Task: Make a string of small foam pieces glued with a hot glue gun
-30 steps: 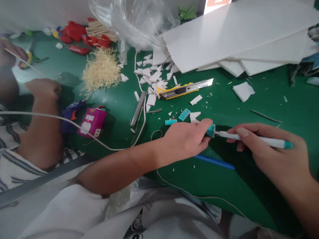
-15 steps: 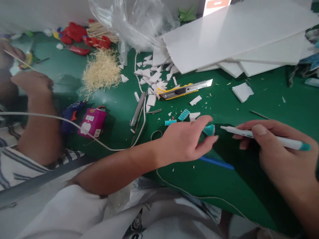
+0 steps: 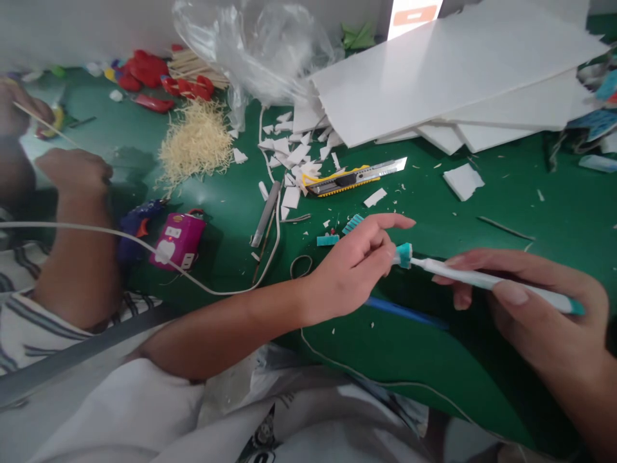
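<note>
Right grip (image 3: 542,328) pinches pen (image 3: 475,276); tip leftward, axis slanting; left grip (image 3: 354,270) pinches teal piece (image 3: 405,254)

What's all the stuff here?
Pen: one, white and teal, right
Small piece: one, teal and white, centre
Slabs: two, teal, centre
Cutter: one, yellow-grey, centre
Sheets: several, white, top right
Scraps: many, white, centre
Shreds: one pile, cream, left
Skewers: many, tan, top left
Red pieces: several, red, top left
Bag: one, clear, top
Socket box: one, pink, left
Glue gun: one, blue, left
Cords: several, whitish, left
Stick: one, blue, centre
Table: one, green, throughout
Another person's hands: two, left
Left hand: one, centre
Right hand: one, right
</note>
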Demonstrator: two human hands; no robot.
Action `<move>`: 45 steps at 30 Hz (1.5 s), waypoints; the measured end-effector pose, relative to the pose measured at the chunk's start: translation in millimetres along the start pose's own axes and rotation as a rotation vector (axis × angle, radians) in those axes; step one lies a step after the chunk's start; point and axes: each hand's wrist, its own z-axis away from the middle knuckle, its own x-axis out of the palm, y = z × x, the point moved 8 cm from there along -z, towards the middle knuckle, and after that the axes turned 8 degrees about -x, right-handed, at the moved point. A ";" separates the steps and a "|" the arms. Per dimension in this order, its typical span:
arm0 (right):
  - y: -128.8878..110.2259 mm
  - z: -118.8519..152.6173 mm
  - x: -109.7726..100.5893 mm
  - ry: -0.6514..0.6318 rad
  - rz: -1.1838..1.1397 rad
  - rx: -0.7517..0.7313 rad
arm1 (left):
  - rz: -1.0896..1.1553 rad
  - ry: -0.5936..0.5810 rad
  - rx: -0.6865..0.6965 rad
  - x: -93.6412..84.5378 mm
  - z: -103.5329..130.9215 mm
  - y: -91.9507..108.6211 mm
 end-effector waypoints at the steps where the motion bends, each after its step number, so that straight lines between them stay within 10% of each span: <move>1: 1.0 0.5 0.3 -0.010 0.006 0.000 | 0.004 -0.014 -0.014 1.3 -0.4 -0.7; 16: -4.2 -4.5 -6.0 0.093 -0.049 0.003 | -0.002 0.025 -0.047 -4.3 1.8 0.4; 34: -9.3 -1.7 5.9 -0.118 0.151 -0.145 | 0.076 -0.065 -0.109 6.0 1.9 -0.9; 41: 2.1 5.0 -1.6 0.062 0.146 0.095 | 0.136 0.109 -0.113 -8.0 -0.7 -6.0; 45: 3.4 -3.8 7.4 -0.039 -0.032 0.134 | 0.094 0.122 -0.079 -7.3 2.8 -4.7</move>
